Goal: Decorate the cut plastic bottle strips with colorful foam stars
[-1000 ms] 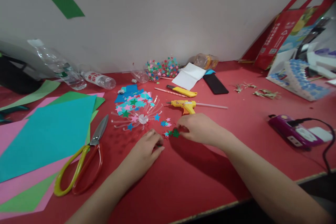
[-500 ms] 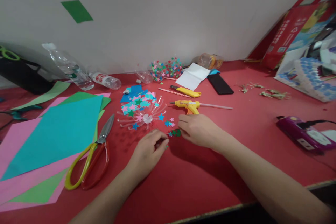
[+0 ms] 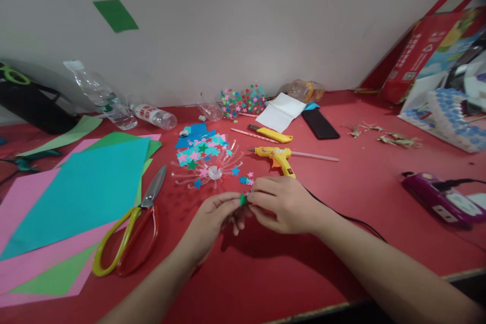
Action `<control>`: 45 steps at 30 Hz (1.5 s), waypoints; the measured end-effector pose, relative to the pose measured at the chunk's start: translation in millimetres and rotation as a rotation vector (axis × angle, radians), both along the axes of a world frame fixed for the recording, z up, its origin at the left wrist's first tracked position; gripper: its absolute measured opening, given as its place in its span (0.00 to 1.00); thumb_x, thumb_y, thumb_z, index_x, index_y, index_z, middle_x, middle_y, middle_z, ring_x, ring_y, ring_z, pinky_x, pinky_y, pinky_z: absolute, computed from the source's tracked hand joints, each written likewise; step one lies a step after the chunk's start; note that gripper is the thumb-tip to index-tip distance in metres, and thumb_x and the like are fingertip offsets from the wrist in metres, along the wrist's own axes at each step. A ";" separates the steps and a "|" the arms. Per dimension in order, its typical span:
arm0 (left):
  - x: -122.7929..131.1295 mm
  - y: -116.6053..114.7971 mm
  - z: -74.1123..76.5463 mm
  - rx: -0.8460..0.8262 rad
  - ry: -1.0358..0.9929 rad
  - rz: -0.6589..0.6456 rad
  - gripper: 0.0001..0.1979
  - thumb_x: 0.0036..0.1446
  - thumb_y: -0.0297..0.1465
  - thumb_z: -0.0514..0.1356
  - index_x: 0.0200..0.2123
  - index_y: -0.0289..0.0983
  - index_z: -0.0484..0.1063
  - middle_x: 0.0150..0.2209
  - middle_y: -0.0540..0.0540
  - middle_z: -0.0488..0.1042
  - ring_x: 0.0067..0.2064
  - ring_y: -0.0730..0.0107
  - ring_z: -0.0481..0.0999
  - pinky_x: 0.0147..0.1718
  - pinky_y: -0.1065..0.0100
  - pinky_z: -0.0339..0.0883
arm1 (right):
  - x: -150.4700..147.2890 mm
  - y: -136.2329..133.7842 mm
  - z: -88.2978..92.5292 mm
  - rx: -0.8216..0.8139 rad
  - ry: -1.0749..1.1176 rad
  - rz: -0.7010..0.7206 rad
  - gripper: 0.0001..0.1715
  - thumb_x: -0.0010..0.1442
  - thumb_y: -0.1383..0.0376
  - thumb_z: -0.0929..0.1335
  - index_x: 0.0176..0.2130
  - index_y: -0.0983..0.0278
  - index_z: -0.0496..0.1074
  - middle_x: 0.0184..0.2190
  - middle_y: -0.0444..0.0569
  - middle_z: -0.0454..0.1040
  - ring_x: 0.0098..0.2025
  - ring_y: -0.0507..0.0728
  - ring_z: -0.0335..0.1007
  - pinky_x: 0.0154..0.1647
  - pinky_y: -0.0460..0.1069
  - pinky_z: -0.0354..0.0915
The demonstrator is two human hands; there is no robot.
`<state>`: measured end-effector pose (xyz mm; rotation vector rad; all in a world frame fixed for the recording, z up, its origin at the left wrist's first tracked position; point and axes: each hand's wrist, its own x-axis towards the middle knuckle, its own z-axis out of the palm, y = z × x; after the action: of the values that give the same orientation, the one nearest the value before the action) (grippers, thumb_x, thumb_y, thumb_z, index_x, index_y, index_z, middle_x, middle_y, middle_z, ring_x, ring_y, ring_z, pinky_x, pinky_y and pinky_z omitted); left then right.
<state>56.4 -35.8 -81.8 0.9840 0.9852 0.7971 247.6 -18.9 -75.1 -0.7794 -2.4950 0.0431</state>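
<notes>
A small green paper star (image 3: 243, 200) is pinched between the fingertips of my left hand (image 3: 218, 212). My right hand (image 3: 283, 204) meets it from the other side, fingers closed at the star's edge. Just beyond lie loose blue and pink paper stars (image 3: 246, 180). A clear plastic bottle base cut into thin curled strips (image 3: 214, 172) sits ahead of my left hand, with stars stuck on some strips. Past my right hand rests a yellow hot glue gun (image 3: 279, 156) with a glue stick in its back.
Large scissors (image 3: 146, 212) lie left beside coloured paper sheets (image 3: 87, 187). Farther back are a yellow utility knife (image 3: 275, 135), a black phone (image 3: 321, 122), plastic bottles (image 3: 154, 115) and a star-covered piece (image 3: 243, 100). A purple power strip (image 3: 440, 200) is at right.
My right hand has drawn back toward me, lifting a green star from the table. My left hand has come up to meet it, and both now touch around the star.
</notes>
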 end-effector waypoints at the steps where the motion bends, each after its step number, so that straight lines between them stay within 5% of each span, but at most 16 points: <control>1: 0.2 0.5 -0.6 0.010 0.023 -0.007 0.09 0.55 0.34 0.60 0.30 0.34 0.75 0.23 0.50 0.73 0.22 0.77 0.68 0.19 0.75 0.60 | -0.6 0.1 -0.1 -0.063 0.027 -0.023 0.12 0.64 0.66 0.60 0.33 0.65 0.71 0.29 0.47 0.69 0.30 0.52 0.63 0.32 0.47 0.57; 9: -1.5 1.8 -4.9 0.208 0.307 -0.093 0.15 0.59 0.39 0.54 0.29 0.34 0.72 0.18 0.51 0.69 0.18 0.76 0.65 0.18 0.74 0.57 | -6.9 2.4 -1.7 -0.453 0.233 -0.165 0.02 0.59 0.69 0.67 0.32 0.64 0.68 0.29 0.42 0.67 0.30 0.49 0.62 0.31 0.44 0.55; 14: 0.0 -3.5 -3.6 0.293 0.460 -0.063 0.15 0.60 0.39 0.52 0.27 0.36 0.69 0.17 0.54 0.65 0.17 0.77 0.62 0.17 0.74 0.54 | -8.5 1.7 0.0 -0.531 0.267 -0.139 0.06 0.57 0.73 0.66 0.29 0.65 0.68 0.27 0.41 0.67 0.29 0.49 0.62 0.30 0.43 0.56; 20: -1.5 -5.6 1.4 0.544 0.556 -0.027 0.11 0.58 0.33 0.54 0.25 0.37 0.68 0.24 0.51 0.68 0.26 0.73 0.67 0.26 0.72 0.59 | -7.5 1.8 -2.3 -0.512 0.244 -0.140 0.06 0.59 0.70 0.66 0.29 0.64 0.68 0.26 0.42 0.69 0.28 0.49 0.64 0.30 0.43 0.58; 22: -2.5 -6.5 3.8 0.617 0.576 -0.008 0.11 0.57 0.31 0.53 0.23 0.37 0.66 0.23 0.51 0.66 0.27 0.73 0.65 0.27 0.72 0.58 | -0.8 8.1 -3.2 -0.458 0.156 -0.263 0.10 0.62 0.64 0.65 0.29 0.63 0.69 0.28 0.44 0.71 0.30 0.51 0.66 0.31 0.44 0.58; 24: -3.3 -8.0 6.3 0.665 0.586 0.027 0.11 0.56 0.31 0.53 0.21 0.38 0.63 0.22 0.53 0.63 0.25 0.74 0.62 0.26 0.72 0.56 | 8.8 17.6 -3.2 -0.338 -0.017 -0.597 0.16 0.64 0.56 0.63 0.29 0.63 0.69 0.30 0.47 0.74 0.33 0.53 0.69 0.32 0.46 0.58; 26: -4.1 -9.8 9.0 0.698 0.582 0.058 0.11 0.55 0.30 0.53 0.21 0.38 0.60 0.21 0.53 0.60 0.24 0.74 0.60 0.25 0.72 0.55 | 18.8 27.7 -3.2 -0.301 -0.074 -0.789 0.20 0.65 0.53 0.61 0.30 0.64 0.70 0.32 0.53 0.75 0.33 0.57 0.71 0.31 0.48 0.57; 31: -7.1 -13.4 17.6 0.784 0.543 0.130 0.13 0.54 0.30 0.52 0.19 0.38 0.57 0.20 0.54 0.56 0.23 0.75 0.57 0.24 0.71 0.53 | 32.7 42.5 -6.7 -0.359 -0.139 -0.966 0.24 0.61 0.48 0.62 0.33 0.66 0.71 0.31 0.57 0.76 0.31 0.61 0.74 0.26 0.48 0.54; 38: -19.8 -11.6 19.6 0.780 0.465 0.260 0.14 0.55 0.30 0.54 0.19 0.39 0.57 0.20 0.54 0.55 0.23 0.75 0.56 0.22 0.72 0.52 | 40.6 50.6 -14.6 -0.540 -0.015 -0.934 0.19 0.58 0.52 0.66 0.27 0.64 0.69 0.27 0.53 0.76 0.30 0.60 0.74 0.23 0.47 0.51; 45: -31.2 -7.9 19.7 0.708 0.393 0.386 0.11 0.56 0.32 0.56 0.21 0.38 0.68 0.20 0.52 0.66 0.23 0.74 0.64 0.22 0.72 0.58 | 44.2 55.9 -7.9 -0.667 0.501 -0.786 0.20 0.60 0.50 0.62 0.36 0.63 0.67 0.26 0.47 0.72 0.26 0.55 0.70 0.25 0.47 0.59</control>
<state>25.2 -43.8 -62.2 1.6269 1.2848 1.3607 291.8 37.1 -83.0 -1.7146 -1.5532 0.7125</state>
